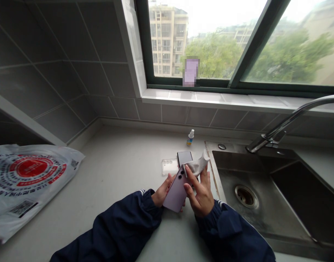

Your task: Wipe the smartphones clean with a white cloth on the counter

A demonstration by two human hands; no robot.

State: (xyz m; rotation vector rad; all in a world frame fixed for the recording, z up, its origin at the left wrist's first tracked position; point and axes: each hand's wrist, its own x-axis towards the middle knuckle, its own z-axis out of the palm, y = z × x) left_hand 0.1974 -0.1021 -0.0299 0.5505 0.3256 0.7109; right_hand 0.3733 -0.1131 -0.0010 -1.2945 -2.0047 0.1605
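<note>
Fingers [192, 177] of the right hand [203, 196] pinch grey cloth [197, 167] — left hand [160, 193] grips lilac phone [173, 196]!
It's back-up between both hands' fingers, apparently steadied against the cloth; spray bottle [190, 139] stands beyond them — likely handy.

Can make out no whole word or number with certainty. On the white plastic bag [37, 191], shows rings of dark characters [19, 193] around a red disc [32, 166], with red strips [57, 174] bearing finer print; is too blurred to read. Also bears a large QR code [23, 208] low down and a smaller QR code [74, 163] near the right tip. On the small bottle [191, 137], carries a blue-and-yellow label [189, 141], too tiny to read.
</note>
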